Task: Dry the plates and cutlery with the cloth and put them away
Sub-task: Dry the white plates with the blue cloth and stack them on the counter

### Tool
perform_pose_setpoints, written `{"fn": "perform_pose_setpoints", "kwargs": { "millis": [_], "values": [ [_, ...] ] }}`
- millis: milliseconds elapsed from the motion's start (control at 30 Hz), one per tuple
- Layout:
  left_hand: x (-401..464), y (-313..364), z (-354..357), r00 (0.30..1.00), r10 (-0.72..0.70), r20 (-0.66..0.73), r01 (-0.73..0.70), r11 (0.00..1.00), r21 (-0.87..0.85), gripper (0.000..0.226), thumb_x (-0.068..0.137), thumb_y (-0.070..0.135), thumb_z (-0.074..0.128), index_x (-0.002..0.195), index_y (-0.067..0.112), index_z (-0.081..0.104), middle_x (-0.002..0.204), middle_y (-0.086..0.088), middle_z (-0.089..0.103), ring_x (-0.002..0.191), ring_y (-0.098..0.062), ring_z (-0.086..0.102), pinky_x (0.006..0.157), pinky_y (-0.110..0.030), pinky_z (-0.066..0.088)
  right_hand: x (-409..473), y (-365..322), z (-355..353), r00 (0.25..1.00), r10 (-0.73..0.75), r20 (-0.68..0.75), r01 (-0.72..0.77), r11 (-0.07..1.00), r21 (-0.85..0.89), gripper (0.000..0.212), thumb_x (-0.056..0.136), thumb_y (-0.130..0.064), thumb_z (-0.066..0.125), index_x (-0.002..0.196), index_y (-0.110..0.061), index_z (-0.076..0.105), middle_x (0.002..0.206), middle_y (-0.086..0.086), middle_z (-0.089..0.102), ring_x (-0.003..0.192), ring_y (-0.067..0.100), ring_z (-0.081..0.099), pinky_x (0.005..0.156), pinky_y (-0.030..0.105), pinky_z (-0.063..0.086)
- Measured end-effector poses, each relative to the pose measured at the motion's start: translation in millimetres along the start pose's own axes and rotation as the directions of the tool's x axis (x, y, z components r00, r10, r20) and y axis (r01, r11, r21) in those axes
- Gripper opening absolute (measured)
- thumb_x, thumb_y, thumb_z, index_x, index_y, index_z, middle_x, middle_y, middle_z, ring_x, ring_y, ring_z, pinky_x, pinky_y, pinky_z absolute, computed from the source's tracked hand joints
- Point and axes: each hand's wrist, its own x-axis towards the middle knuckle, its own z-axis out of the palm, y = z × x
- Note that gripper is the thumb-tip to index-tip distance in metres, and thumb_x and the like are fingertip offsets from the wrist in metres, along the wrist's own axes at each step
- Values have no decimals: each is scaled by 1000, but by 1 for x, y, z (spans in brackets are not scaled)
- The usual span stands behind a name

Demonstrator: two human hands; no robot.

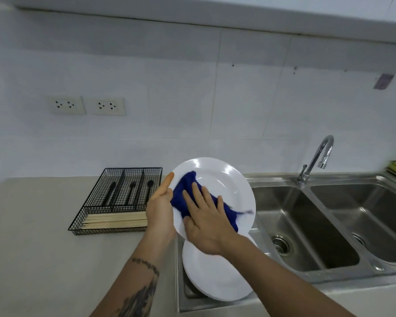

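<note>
Reaching up from the bottom of the frame, both forearms converge on a white plate (217,179) held tilted at centre, its face toward the camera. The left hand (159,210) grips the plate's left rim: the thumb lies straight along the front edge, pointing up, while the fingers go behind the plate and cannot be seen. The left forearm carries dark tattoos. The right hand (204,221) comes in from the lower right and lies flat on a blue cloth (185,188), fingers straight and slightly spread, pressing the cloth against the plate's face; bunched cloth shows above the fingertips and trails out to the right of the hand. Just below the held plate, a stack of plates (217,275) rests on the steel drainer at the sink's (306,227) left end, lower centre. To the left of the hands, a black wire tray (114,200) sits on the table (32,236), holding black cutlery (130,191) in its rear compartments and pale chopsticks (117,221) across the front one. A tap (316,161) stands at right behind the sink.
</note>
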Motion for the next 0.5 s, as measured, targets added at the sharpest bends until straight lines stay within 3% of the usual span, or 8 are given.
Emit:
{"fn": "perform_pose_setpoints", "kwargs": {
  "millis": [133, 233, 300, 367, 433, 500],
  "values": [
    [-3, 5, -2, 1000, 30, -1, -30, 1000, -10, 50, 98, 1, 40, 108, 35, 75, 121, -2, 69, 113, -22, 64, 104, -45, 48, 39, 17, -3, 990, 38, -136, -61, 984, -165, 64, 97, -50, 21, 151, -35, -11, 160, -3, -20, 146, 28, -18, 109, 67, -10],
    [-4, 8, -8, 997, 49, -59, -48, 999, 13, 49, 98, 1, 41, 104, 37, 75, 103, 4, 71, 97, -21, 65, 99, -47, 51, 51, 29, -11, 960, 119, -253, -177, 960, -218, 66, 92, -57, 22, 150, -42, -6, 161, 0, -15, 145, 36, -12, 107, 70, -4],
    [-6, 9, -11, 998, 43, -43, -43, 999, 3, 47, 99, 0, 42, 108, 35, 71, 103, 6, 71, 91, -18, 68, 86, -39, 57, 50, 35, -19, 933, 170, -316, -242, 949, -203, 68, 88, -56, 29, 149, -44, 0, 161, 5, -4, 140, 40, 10, 105, 64, 15],
    [-8, 8, -15, 1000, 21, 18, -21, 1000, 18, 47, 99, -1, 42, 109, 34, 71, 111, 1, 72, 95, -21, 69, 83, -38, 57, 46, 41, -24, 917, 220, -334, -287, 943, -166, 70, 85, -53, 37, 148, -43, 6, 152, 9, 16, 117, 37, 36, 91, 51, 34],
    [-4, 11, -20, 996, 3, 93, -11, 996, 93, 49, 95, -3, 45, 105, 36, 74, 120, -2, 70, 105, -27, 68, 92, -46, 55, 41, 49, -29, 919, 260, -296, -306, 944, -121, 72, 84, -52, 40, 147, -42, 7, 133, 8, 30, 98, 30, 39, 82, 44, 39],
    [2, 20, -22, 989, -12, 146, -16, 982, 189, 48, 93, -3, 47, 107, 34, 74, 125, -3, 68, 110, -29, 66, 96, -48, 52, 39, 55, -36, 926, 280, -252, -309, 948, -80, 75, 83, -53, 41, 147, -43, 4, 121, 5, 32, 92, 27, 37, 81, 42, 44]
  ]
}}
